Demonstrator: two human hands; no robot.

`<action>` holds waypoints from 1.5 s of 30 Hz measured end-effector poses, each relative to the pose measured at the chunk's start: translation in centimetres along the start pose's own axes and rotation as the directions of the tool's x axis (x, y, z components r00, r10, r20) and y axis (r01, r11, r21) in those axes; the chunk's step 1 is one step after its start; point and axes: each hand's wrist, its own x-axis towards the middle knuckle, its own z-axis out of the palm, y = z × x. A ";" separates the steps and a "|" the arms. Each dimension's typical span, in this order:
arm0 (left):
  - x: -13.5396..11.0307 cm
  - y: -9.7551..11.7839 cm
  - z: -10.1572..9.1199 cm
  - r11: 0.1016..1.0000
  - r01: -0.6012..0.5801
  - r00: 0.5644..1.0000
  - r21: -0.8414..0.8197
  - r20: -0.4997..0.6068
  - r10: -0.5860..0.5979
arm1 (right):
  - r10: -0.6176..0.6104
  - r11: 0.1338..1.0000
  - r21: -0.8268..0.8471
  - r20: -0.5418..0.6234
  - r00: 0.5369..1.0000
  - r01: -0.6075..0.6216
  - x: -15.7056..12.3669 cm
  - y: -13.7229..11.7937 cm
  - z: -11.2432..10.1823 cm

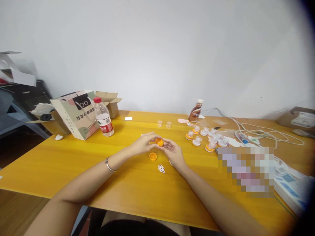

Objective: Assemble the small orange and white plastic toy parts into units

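Behind your yellow tabletop [115, 193] stands a plain, pale wall [157, 55]. Your two hands are close together over the middle of the tabletop. Your left hand [144, 144] and your right hand [175, 154] both hold the same small orange round piece [159, 142]. It sits right between your fingertips, with the left fingers on one side and the right fingers on the other. Your fingers are pinched in, with just a narrow space for the piece. A shiny bracelet [110, 165] goes around your left wrist.

Just below your hands, near you, an orange disc [153, 156] lies flat. Near it is a little white piece [161, 168] with holes in it. Something small and white peeks out by your right hand, but most of it is hidden, so you can't tell what it is. Farther from you, two little clear cups [159, 124] sit side by side.

To the right is a bunch of clear and orange pieces [212, 132], bunched up near a brown bottle [195, 112]. White cords [275, 131] curl farther right. To the left, a bottle with a red cap [104, 119] stands beside a paper bag [81, 121], with a cardboard box [113, 108] behind them.
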 end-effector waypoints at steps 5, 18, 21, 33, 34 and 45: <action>-0.1 -0.4 0.1 0.998 0.024 0.999 -0.066 0.036 -0.022 | 0.042 0.999 -0.009 -0.002 0.999 -0.042 0.0 -0.5 -0.1; 0.1 -0.4 -0.9 0.939 -0.227 0.971 0.257 0.140 0.196 | 0.127 0.992 -0.013 0.100 0.987 -0.126 0.2 -1.0 -0.7; 0.1 -0.3 -0.6 0.932 -0.246 0.965 0.266 0.154 0.211 | 0.126 0.992 -0.019 0.092 0.988 -0.125 0.1 -1.3 -0.7; -0.5 1.3 1.3 0.978 -0.175 0.963 0.117 0.227 0.145 | 0.118 0.988 0.124 -0.219 0.969 -0.092 1.9 -0.3 -3.1; -0.6 1.5 1.5 0.980 -0.177 0.949 0.091 0.281 0.145 | 0.115 0.988 0.128 -0.237 0.965 -0.087 2.0 -0.2 -3.3; -1.3 1.1 2.7 0.966 -0.247 0.799 -0.073 0.549 0.246 | 0.109 0.993 0.072 -0.282 0.953 -0.092 2.3 0.4 -3.8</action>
